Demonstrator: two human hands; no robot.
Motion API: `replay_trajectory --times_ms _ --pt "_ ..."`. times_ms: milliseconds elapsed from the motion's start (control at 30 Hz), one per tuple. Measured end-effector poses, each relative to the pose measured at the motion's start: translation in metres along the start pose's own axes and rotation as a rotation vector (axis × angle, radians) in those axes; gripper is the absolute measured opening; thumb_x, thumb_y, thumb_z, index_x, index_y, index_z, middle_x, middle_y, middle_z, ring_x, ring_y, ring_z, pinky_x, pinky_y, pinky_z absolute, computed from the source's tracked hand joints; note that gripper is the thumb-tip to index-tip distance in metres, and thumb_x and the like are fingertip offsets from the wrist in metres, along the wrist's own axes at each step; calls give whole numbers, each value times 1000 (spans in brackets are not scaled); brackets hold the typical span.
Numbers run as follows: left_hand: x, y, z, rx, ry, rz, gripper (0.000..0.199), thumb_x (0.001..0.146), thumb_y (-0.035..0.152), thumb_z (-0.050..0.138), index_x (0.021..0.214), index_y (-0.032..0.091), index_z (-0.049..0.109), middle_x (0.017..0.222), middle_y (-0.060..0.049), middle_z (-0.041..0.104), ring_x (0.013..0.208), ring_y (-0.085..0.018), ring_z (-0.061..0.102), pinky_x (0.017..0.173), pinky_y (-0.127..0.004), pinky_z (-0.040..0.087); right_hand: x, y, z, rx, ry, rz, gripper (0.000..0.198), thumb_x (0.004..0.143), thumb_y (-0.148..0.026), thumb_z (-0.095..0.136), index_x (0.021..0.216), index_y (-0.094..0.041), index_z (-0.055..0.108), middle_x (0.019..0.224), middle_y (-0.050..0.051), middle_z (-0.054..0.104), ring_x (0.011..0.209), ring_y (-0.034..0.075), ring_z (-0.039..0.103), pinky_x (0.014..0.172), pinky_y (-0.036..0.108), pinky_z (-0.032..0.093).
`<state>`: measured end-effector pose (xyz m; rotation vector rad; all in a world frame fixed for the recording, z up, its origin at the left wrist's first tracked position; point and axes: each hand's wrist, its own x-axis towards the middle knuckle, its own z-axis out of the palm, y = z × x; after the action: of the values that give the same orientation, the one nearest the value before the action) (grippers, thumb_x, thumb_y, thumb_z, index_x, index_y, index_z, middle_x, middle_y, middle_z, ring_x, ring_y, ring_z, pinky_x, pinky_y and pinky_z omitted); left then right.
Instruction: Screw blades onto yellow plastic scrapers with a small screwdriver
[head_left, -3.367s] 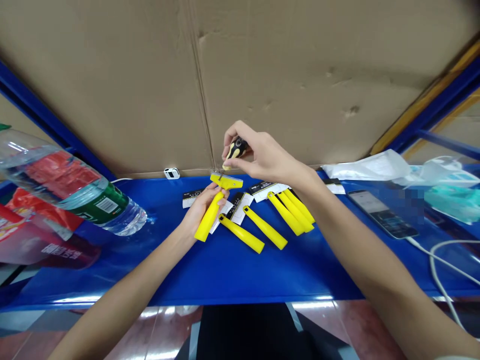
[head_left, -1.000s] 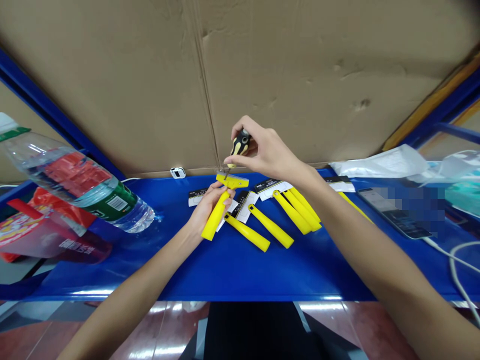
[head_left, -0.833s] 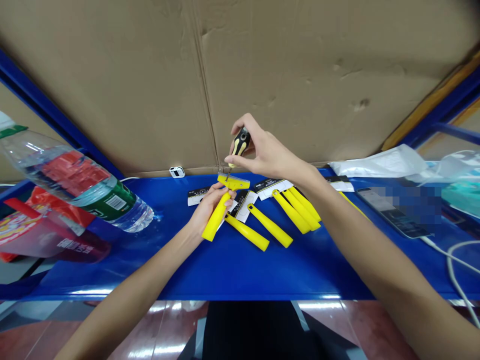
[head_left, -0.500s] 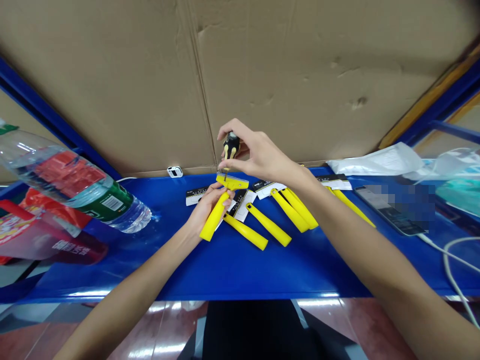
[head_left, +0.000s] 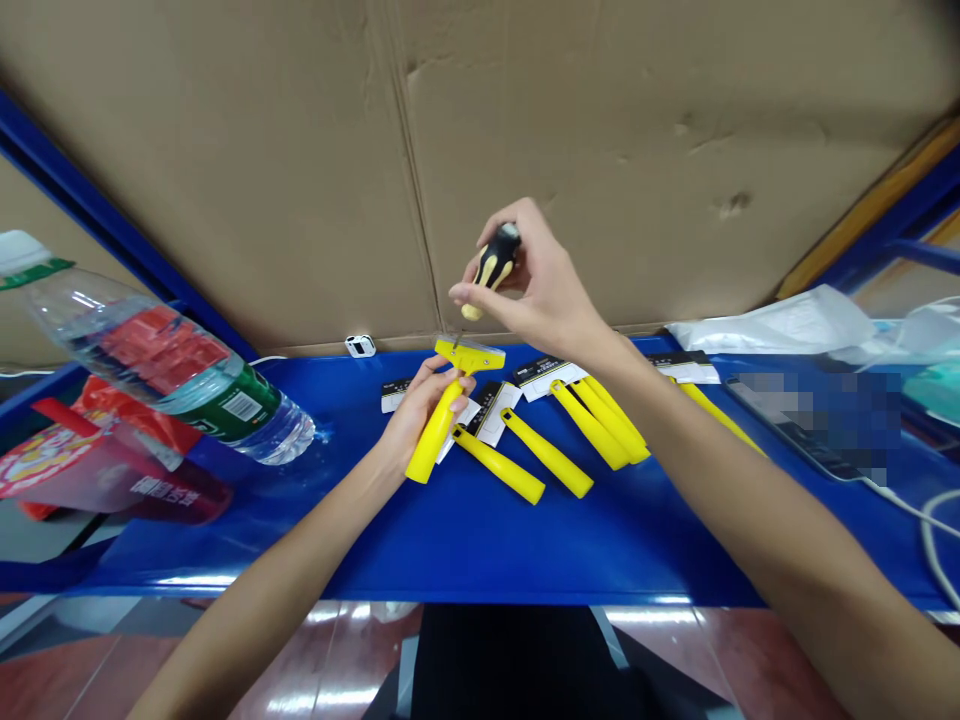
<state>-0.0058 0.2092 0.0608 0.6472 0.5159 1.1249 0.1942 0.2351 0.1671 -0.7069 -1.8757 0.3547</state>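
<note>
Left fingers (head_left: 424, 386) grip the yellow scraper (head_left: 435, 432) just below its head (head_left: 470, 356); right fingers (head_left: 484, 298) pinch the screwdriver (head_left: 496, 262) above it.

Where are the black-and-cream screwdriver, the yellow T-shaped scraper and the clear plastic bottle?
Screwdriver (head_left: 495, 262): head view, on its handle.
Yellow scraper (head_left: 436, 432): head view, on its handle.
Plastic bottle (head_left: 171, 350): head view, on its red middle.

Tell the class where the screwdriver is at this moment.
In the head view, the screwdriver is above centre in the right hand, pointing down toward the yellow scraper in the left hand.
</note>
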Motion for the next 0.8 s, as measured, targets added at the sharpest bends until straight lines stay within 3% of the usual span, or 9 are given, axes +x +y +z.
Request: replay_trajectory --times_ms 100,200,267,367,500,800 --pt "-3 3 7 -9 -12 12 39 83 8 84 111 23 62 94 -2 66 78 -11 66 54 -15 44 2 -5 -9 -25 89 -8 49 104 -68 61 137 -34 45 117 6 67 96 25 70 85 44 63" --pt "-6 4 10 -23 -21 5 39 83 8 84 111 24 62 93 -1 65 77 -11 66 54 -15 43 5 -1 -24 -124 61 -6 44 105 -67 61 129 -32 52 113 6 65 94 25 66 82 42 60" --pt "-7 5 10 -39 -15 14 41 82 7 84 111 24 61 97 -2 67 78 -10 67 53 -14 43 5 7 -33 -204 -49 23 44 98 -65 73 115 -27 58 101 5 65 89 25 62 80 42 58" --pt "-7 7 8 -32 -23 21 43 82 8 85 114 24 61 107 -4 70 78 -9 67 55 -14 45 4 18 -40 -288 -326 133 48 84 -62 88 97 -24 62 91 5 67 80 23 60 72 40 54" --pt "-8 11 7 -24 -49 25 42 84 11 85 116 24 61 114 -5 71 74 -7 66 55 -14 46 2 19 -38 -263 -597 307 42 85 -54 87 104 -22 69 104 8 75 83 22 67 67 34 51" --pt "-10 14 10 -17 -29 41 41 85 11 85 116 24 62 113 -5 70 75 -7 67 56 -13 47 0 16 -25 -86 -566 458 39 83 -42 88 100 -21 61 103 6 76 67 14 62 54 30 48"
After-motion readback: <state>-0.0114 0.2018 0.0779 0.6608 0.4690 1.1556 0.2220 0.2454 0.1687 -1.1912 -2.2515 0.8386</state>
